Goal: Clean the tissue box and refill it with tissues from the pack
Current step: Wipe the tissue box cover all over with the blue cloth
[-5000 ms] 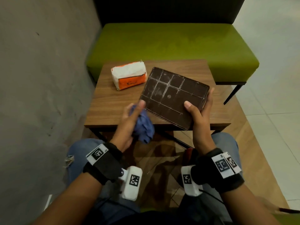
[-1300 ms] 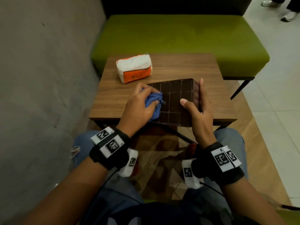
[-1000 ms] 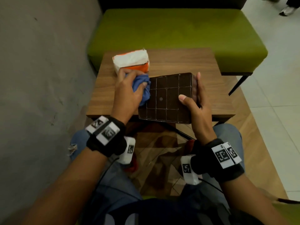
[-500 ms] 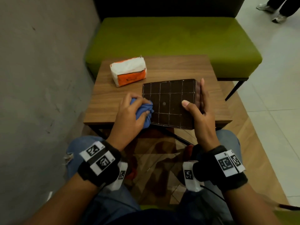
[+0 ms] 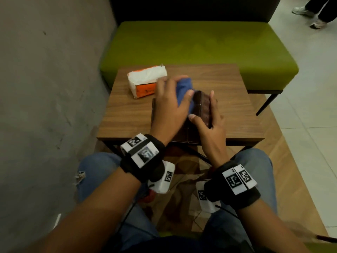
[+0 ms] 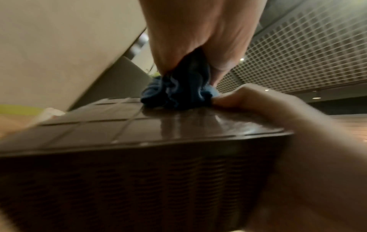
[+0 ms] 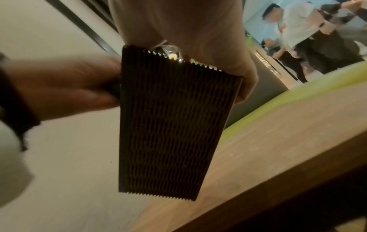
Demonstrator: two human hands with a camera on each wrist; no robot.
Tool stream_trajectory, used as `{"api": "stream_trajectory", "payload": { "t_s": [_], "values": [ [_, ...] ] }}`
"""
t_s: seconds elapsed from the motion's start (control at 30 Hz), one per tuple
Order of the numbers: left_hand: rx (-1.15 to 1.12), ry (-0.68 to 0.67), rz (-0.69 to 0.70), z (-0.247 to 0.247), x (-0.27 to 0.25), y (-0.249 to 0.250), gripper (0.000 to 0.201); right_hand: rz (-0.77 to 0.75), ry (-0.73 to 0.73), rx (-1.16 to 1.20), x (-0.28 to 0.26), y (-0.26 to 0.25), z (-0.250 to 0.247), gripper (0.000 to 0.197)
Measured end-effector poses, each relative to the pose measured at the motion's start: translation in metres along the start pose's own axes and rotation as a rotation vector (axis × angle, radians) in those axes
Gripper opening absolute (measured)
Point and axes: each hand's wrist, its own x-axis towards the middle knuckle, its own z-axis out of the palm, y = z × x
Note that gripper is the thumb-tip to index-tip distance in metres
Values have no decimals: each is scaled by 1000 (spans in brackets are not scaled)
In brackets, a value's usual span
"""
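Note:
The dark brown tissue box (image 5: 201, 106) lies bottom-up on the wooden table (image 5: 127, 114), its gridded base facing me. My left hand (image 5: 173, 101) grips a bunched blue cloth (image 5: 184, 92) and presses it on the far part of that base; the cloth (image 6: 178, 92) shows on the glossy surface (image 6: 178, 125) in the left wrist view. My right hand (image 5: 209, 117) holds the box's right side, thumb on the base and fingers along the ribbed wall (image 7: 170, 125). The white and orange tissue pack (image 5: 145, 81) lies at the table's far left.
A green bench seat (image 5: 197, 50) stands behind the table. A grey wall (image 5: 45, 88) runs along the left. A tiled floor (image 5: 310, 88) lies to the right, with a person's feet (image 5: 317, 17) at the far right corner. My knees are under the table's near edge.
My left hand has swept the blue cloth from the box's near left edge across to its far right part. The right hand keeps its hold on the box's right side.

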Motion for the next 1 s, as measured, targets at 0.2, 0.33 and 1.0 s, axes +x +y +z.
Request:
{"api": "stream_trajectory", "payload": {
  "t_s": [0.2,0.33,1.0],
  "values": [
    [38,-245,204,-2,-6,2,35,75,-49,-15,-6,17,-13,81],
    [73,-12,-58,-9,2,-25,31,85,-21,43,-10,15,-14,84],
    [85,33,1,-20,-12,-46,23,63,-83,71,-13,15,-14,91]
  ]
}}
